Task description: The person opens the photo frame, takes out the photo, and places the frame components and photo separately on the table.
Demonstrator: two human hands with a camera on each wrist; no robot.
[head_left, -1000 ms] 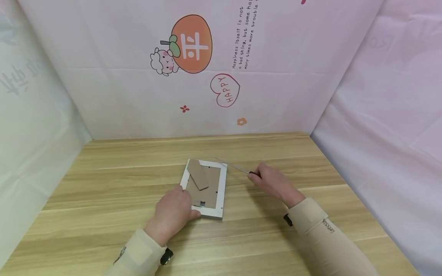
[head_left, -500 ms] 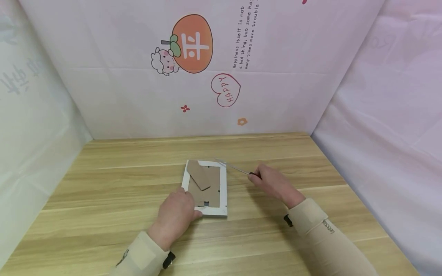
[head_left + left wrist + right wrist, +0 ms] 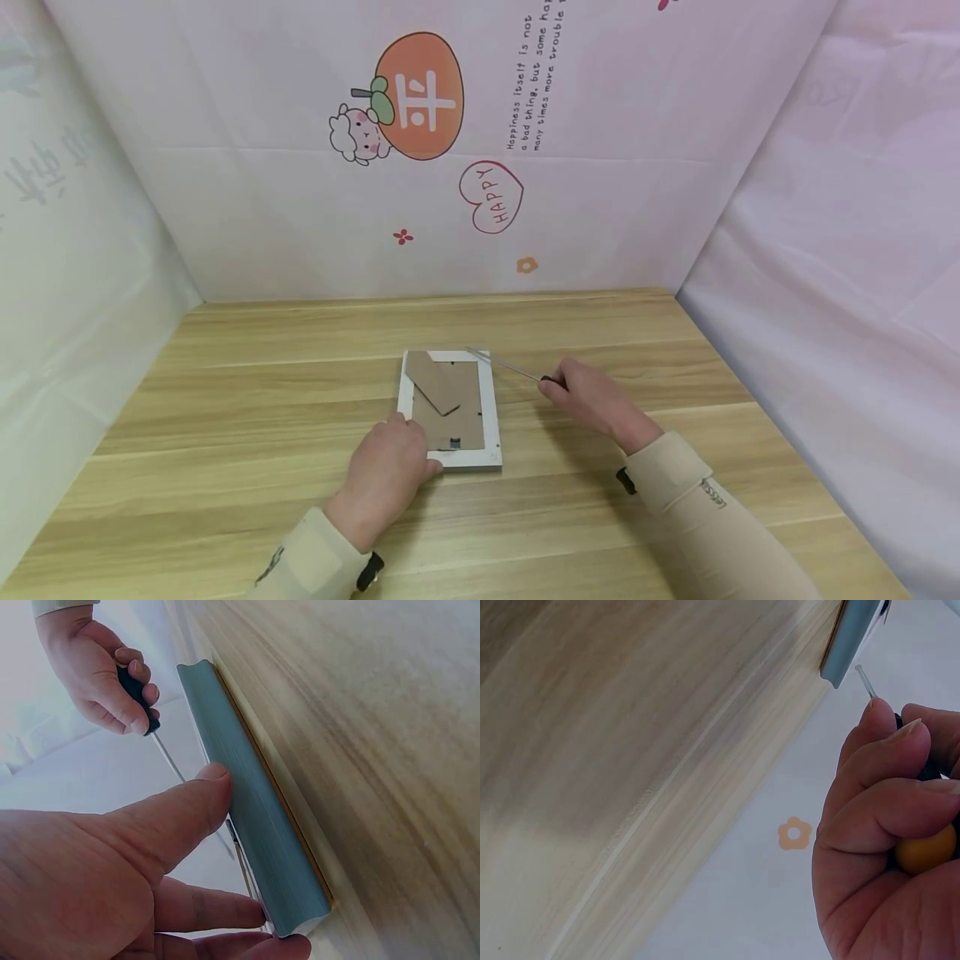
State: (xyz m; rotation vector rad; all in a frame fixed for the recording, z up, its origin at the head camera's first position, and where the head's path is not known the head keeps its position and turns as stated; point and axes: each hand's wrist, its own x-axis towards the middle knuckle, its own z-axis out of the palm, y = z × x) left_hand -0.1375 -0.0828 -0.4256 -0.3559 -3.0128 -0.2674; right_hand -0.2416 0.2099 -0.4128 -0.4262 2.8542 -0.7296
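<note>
Through the head view I see the wooden table [image 3: 600, 533] under the picture frame [image 3: 467, 425], which lies back up; I'd brace it flat and approach gently with the tool. Left hand [image 3: 386, 467] grips the frame's near-left corner; right hand [image 3: 592, 404], to the frame's right, wraps the screwdriver [image 3: 138, 703], its shaft reaching the far-right corner, contact unclear.

One frame [image 3: 465, 427]; one screwdriver [image 3: 136, 694]; two hands [image 3: 388, 468] [image 3: 597, 404]; two sleeves [image 3: 311, 554] [image 3: 720, 517]; one tabletop [image 3: 262, 400]; one printed heart [image 3: 492, 197]; one orange flower [image 3: 521, 266].
</note>
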